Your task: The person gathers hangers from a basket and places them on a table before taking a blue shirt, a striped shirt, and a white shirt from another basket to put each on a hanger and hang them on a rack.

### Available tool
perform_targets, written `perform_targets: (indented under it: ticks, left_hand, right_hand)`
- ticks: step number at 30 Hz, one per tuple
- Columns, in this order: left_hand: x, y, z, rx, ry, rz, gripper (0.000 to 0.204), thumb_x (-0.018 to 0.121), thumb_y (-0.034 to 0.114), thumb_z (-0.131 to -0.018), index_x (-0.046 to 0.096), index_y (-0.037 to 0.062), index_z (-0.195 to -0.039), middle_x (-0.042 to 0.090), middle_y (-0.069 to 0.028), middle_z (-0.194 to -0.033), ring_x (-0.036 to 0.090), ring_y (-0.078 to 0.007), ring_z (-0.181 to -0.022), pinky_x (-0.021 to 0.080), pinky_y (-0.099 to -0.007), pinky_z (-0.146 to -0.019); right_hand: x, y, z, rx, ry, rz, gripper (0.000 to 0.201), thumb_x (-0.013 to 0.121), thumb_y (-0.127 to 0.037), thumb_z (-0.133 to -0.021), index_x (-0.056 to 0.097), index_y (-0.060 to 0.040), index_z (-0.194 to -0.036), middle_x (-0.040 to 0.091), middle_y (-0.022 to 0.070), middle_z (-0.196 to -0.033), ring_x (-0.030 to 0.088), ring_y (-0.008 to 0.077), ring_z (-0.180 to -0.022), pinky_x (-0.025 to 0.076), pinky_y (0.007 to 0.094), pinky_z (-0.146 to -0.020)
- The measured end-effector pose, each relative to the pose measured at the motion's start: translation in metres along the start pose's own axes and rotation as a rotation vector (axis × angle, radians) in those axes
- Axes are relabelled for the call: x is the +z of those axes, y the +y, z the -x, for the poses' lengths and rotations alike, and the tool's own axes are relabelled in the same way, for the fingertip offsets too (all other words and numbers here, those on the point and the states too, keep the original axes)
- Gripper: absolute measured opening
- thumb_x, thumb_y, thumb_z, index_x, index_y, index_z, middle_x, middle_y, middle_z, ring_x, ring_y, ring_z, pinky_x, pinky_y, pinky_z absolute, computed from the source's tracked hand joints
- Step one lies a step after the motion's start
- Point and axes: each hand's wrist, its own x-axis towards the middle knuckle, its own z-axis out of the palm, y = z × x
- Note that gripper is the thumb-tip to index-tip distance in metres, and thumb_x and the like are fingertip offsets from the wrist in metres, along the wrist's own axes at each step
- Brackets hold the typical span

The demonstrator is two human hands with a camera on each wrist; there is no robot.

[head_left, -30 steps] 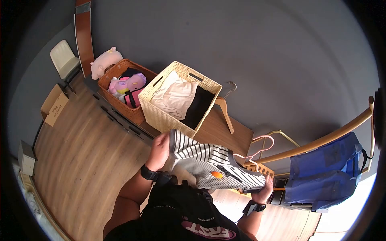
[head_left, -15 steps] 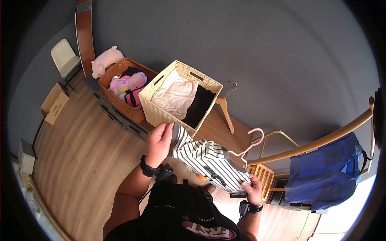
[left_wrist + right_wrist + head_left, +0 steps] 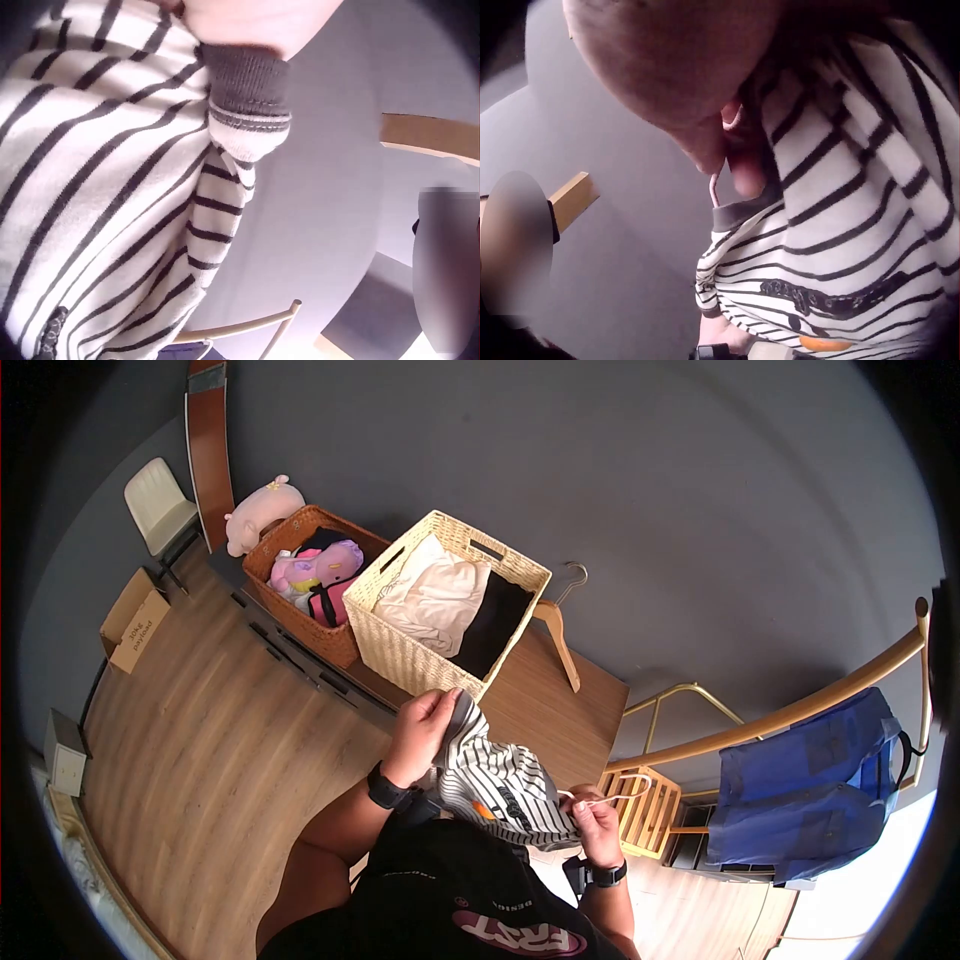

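A white long-sleeved shirt (image 3: 505,785) with dark stripes, grey trim, black lettering and an orange patch hangs bunched in front of the person's body. My left hand (image 3: 418,738) pinches its dark grey cuff (image 3: 247,79), also plain in the left wrist view. A thin pink hanger (image 3: 632,792) sits at the collar, its hook pointing right. My right hand (image 3: 597,830) holds that hanger beside the neckline; in the right wrist view the hanger's wire (image 3: 715,191) passes by the thumb and a fingertip (image 3: 746,176). The rest of the hanger is hidden by the shirt.
A cream woven basket (image 3: 405,652) with white and black cloth stands on a brown cabinet (image 3: 555,710), beside a brown basket (image 3: 290,622) with a purple toy. A wooden hanger (image 3: 560,645) leans there. Rightward, a rail (image 3: 770,717) carries a blue shirt (image 3: 800,790).
My right hand has moved left from the shirt's far side to the hanger at the collar. The hanger's hook has tipped down rightward, and the shirt has bunched up. The left hand keeps the cuff.
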Motion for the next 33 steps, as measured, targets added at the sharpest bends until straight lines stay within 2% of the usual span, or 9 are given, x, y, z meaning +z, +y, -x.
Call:
perform_targets:
  ticks: [3, 5, 8, 9, 11, 16, 20, 24, 33]
  left_hand:
    - [-0.004, -0.015, -0.001, 0.018, 0.059, 0.027, 0.032, 0.059, 0.023, -0.106, 0.064, -0.002, -0.086, 0.055, 0.0005, -0.068, 0.045, -0.0041, -0.068, 0.041, -0.0272, -0.06]
    - [-0.014, -0.028, -0.003, 0.107, 0.167, -0.061, 0.032, 0.059, 0.024, -0.106, 0.065, -0.0018, -0.087, 0.059, 0.0009, -0.07, 0.047, -0.0031, -0.069, 0.042, -0.0262, -0.061]
    - [-0.032, -0.008, 0.0, -0.112, 0.189, 0.008, 0.03, 0.057, 0.023, -0.106, 0.066, -0.0028, -0.093, 0.068, -0.002, -0.075, 0.062, -0.0085, -0.07, 0.048, -0.0289, -0.063]
    - [-0.038, -0.014, 0.001, -0.14, 0.167, -0.031, 0.029, 0.057, 0.022, -0.105, 0.066, -0.0029, -0.094, 0.068, -0.0029, -0.076, 0.064, -0.0111, -0.07, 0.049, -0.0304, -0.063]
    - [-0.041, -0.046, 0.001, 0.157, 0.092, -0.206, 0.025, 0.058, 0.019, -0.105, 0.067, -0.0023, -0.094, 0.068, -0.0045, -0.075, 0.066, -0.0144, -0.07, 0.051, -0.0314, -0.065]
    - [-0.035, -0.041, 0.002, 0.025, -0.036, -0.027, 0.027, 0.06, 0.021, -0.106, 0.06, 0.001, -0.123, 0.069, -0.0069, -0.115, 0.064, -0.0129, -0.104, 0.049, -0.0286, -0.092]
    - [-0.032, -0.018, 0.011, 0.116, -0.151, 0.02, 0.033, 0.058, 0.02, -0.105, 0.059, 0.0017, -0.132, 0.065, -0.0091, -0.127, 0.061, -0.0166, -0.118, 0.046, -0.0311, -0.103]
    - [-0.017, 0.016, 0.017, 0.528, -0.364, -0.406, 0.05, 0.081, 0.021, -0.086, 0.062, 0.0017, -0.128, 0.068, -0.0173, -0.118, 0.064, -0.0343, -0.109, 0.05, -0.0403, -0.095]
    - [-0.007, 0.018, 0.02, 0.453, -0.73, -0.513, 0.016, 0.075, 0.018, -0.09, 0.069, 0.0029, -0.092, 0.068, -0.0109, -0.092, 0.065, -0.0318, -0.087, 0.051, -0.0432, -0.078]
  right_hand:
    - [0.001, -0.015, -0.002, -0.064, 0.095, 0.23, 0.029, 0.061, -0.021, -0.103, 0.071, 0.0009, -0.087, 0.06, 0.0077, -0.113, 0.056, 0.0172, -0.1, 0.044, 0.0318, -0.087]
    - [-0.003, -0.021, 0.0, -0.067, 0.184, 0.158, 0.03, 0.061, -0.02, -0.101, 0.07, 0.0015, -0.083, 0.061, 0.0087, -0.108, 0.056, 0.0183, -0.095, 0.043, 0.0318, -0.083]
    - [-0.014, -0.028, 0.007, -0.107, 0.376, -0.18, 0.036, 0.061, -0.018, -0.096, 0.056, -0.0013, -0.064, 0.06, 0.012, -0.082, 0.056, 0.0209, -0.084, 0.043, 0.0343, -0.08]
    - [-0.018, -0.031, 0.008, -0.147, 0.352, -0.174, 0.036, 0.059, -0.019, -0.096, 0.056, -0.0019, -0.065, 0.061, 0.0126, -0.084, 0.055, 0.0238, -0.089, 0.042, 0.0366, -0.079]
    - [-0.019, -0.031, 0.005, -0.245, 0.298, -0.096, 0.036, 0.058, -0.02, -0.097, 0.057, -0.0009, -0.067, 0.061, 0.0112, -0.084, 0.053, 0.024, -0.087, 0.042, 0.0372, -0.078]
    - [-0.017, -0.041, 0.002, -0.256, 0.209, 0.15, 0.036, 0.06, -0.025, -0.099, 0.062, 0.0011, -0.074, 0.061, 0.0098, -0.084, 0.053, 0.0252, -0.091, 0.042, 0.0388, -0.082]
    - [-0.017, -0.044, 0.005, -0.272, 0.197, 0.202, 0.031, 0.062, -0.022, -0.098, 0.065, 0.0007, -0.078, 0.062, 0.0101, -0.086, 0.055, 0.0262, -0.093, 0.043, 0.0405, -0.085]
    - [-0.017, -0.047, 0.003, -0.323, 0.146, 0.183, 0.024, 0.065, -0.016, -0.095, 0.065, -0.0004, -0.077, 0.064, 0.0109, -0.085, 0.058, 0.028, -0.091, 0.045, 0.0415, -0.084]
    - [-0.009, -0.05, -0.003, -0.275, 0.028, 0.316, 0.018, 0.069, -0.005, -0.09, 0.065, -0.0001, -0.073, 0.065, 0.0115, -0.085, 0.06, 0.0275, -0.087, 0.047, 0.0391, -0.08]
